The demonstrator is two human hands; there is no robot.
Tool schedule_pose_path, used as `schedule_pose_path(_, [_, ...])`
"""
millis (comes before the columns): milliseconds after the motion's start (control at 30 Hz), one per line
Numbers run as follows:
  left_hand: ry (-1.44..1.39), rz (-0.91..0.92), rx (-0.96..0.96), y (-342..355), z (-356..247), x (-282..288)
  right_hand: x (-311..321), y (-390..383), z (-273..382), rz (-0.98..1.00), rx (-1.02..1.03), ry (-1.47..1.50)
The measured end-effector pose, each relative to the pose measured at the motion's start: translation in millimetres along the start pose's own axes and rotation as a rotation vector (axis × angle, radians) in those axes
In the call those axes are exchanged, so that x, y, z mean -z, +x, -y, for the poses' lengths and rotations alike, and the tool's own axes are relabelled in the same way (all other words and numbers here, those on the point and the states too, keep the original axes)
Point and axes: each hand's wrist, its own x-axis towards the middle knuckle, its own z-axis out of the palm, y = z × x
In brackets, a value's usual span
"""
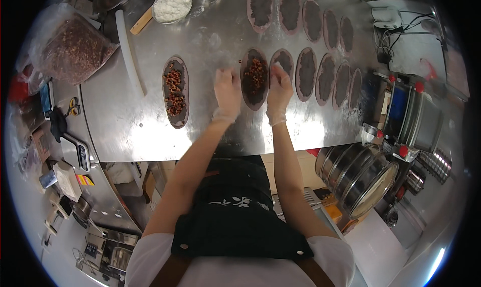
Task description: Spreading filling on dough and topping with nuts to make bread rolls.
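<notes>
An oval piece of purplish dough point(247, 95), spread with dark grey paste and topped with reddish-brown chopped bits, lies on the steel table between my hands. My left hand point(228, 94), in a thin clear glove, is curled just left of it. My right hand point(279, 95), also gloved, has its fingers drawn together by the right edge, covering the lower part of a paste-covered dough oval point(282, 58). What either hand pinches, if anything, is hidden. Further left lies a longer dough oval point(175, 94) with two clusters of the same bits.
Several paste-covered dough ovals point(305, 74) fill the table's right side in two rows. A bowl of white flour point(172, 7) with a wooden-handled tool point(142, 21), a white strip point(128, 51) and a bag of reddish-brown bits point(75, 49) are at left. Stacked steel sieves point(350, 172) stand lower right.
</notes>
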Motion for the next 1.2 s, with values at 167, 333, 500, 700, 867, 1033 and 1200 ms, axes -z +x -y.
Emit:
schedule_pose_path(167, [0.146, 0.109, -0.332, 52.4, 4.3, -1.5, -10.6, 21.6, 1.5, 0.095, 0.169, -0.228])
schedule_pose_path(333, [0.201, 0.2, -0.332, 53.2, 2.3, 0.2, -1.8, 10.6, 2.8, 0.049, 0.205, -0.233])
schedule_pose_path(500, [-0.065, 0.229, -0.368, 39.2, -9.6, -7.6, 5.8, -2.1, -2.8, 0.12, 0.17, -0.198])
schedule_pose_path(700, [0.004, 0.282, -0.162, -15.3, -12.6, 9.3, 20.4, -20.5, -1.7, 0.131, 0.284, -0.348])
schedule_pose_path(867, [0.072, 0.285, -0.239, -42.7, -11.2, 9.5, 17.9, -23.7, -0.6, 0.146, 0.349, -0.421])
schedule_pose_path(1033, [0.021, 0.137, -0.078, -28.1, 11.4, 66.5, 22.6, -6.7, -13.4, 0.134, -0.033, -0.05])
schedule_pose_path(1200, [-0.153, -0.128, -0.05, 44.0, 14.6, 194.9, -23.2, 6.1, 90.7, 0.303, -0.089, 0.186])
